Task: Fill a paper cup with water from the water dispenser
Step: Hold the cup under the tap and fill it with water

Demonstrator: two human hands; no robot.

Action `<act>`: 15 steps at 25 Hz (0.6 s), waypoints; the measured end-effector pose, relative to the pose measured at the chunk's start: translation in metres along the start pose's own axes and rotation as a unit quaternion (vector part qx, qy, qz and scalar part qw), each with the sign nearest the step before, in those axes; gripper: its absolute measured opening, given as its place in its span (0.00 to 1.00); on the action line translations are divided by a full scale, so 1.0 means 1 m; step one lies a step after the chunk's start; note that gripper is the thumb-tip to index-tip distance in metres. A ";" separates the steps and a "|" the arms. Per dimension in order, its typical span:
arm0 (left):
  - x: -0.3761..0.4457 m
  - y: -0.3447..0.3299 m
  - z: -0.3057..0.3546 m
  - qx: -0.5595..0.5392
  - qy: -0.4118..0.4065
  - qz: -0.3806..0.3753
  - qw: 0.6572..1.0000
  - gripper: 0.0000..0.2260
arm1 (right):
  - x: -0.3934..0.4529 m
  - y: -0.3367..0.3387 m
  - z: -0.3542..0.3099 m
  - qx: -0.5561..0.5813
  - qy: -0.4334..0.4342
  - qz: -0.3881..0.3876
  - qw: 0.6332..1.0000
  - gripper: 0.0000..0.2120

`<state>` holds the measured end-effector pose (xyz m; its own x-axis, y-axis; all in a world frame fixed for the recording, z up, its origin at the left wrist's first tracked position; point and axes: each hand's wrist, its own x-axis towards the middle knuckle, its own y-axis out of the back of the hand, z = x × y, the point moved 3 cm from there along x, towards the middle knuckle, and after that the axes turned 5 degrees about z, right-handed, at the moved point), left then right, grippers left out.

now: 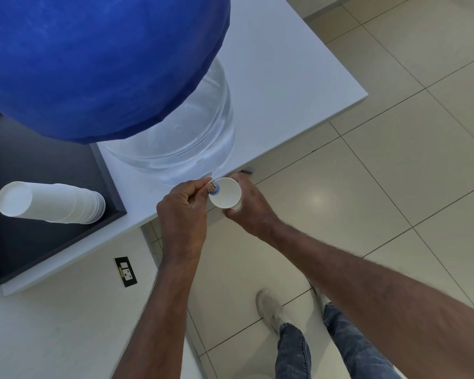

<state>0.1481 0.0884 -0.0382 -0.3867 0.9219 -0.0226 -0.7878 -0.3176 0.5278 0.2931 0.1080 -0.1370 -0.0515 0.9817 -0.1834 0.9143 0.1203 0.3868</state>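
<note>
A clear water bottle (pixel 192 127) under a blue cloth cover (pixel 93 58) stands on a white table (pixel 285 77). Its small tap (pixel 213 187), white with a blue ring, sticks out at the table's front edge. My left hand (pixel 184 212) pinches that tap. My right hand (pixel 246 206) holds a white paper cup (pixel 226 194) upright just beneath the tap, mouth facing up. Whether water lies in the cup is not visible.
A stack of white paper cups (pixel 52 202) lies on its side on a dark tray (pixel 25 255) at the left. A black wall socket (pixel 125 272) sits below the table. Beige tiled floor (pixel 394 160) spreads to the right, with my shoes (pixel 271 310) and jeans below.
</note>
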 end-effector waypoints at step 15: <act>0.000 0.000 -0.001 0.004 -0.008 0.000 1.000 0.09 | 0.000 0.001 0.001 -0.020 0.012 0.002 1.000 0.29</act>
<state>0.1476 0.0884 -0.0388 -0.3784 0.9256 -0.0097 -0.7840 -0.3149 0.5351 0.2948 0.1079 -0.1373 -0.0591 0.9854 -0.1597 0.8980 0.1223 0.4227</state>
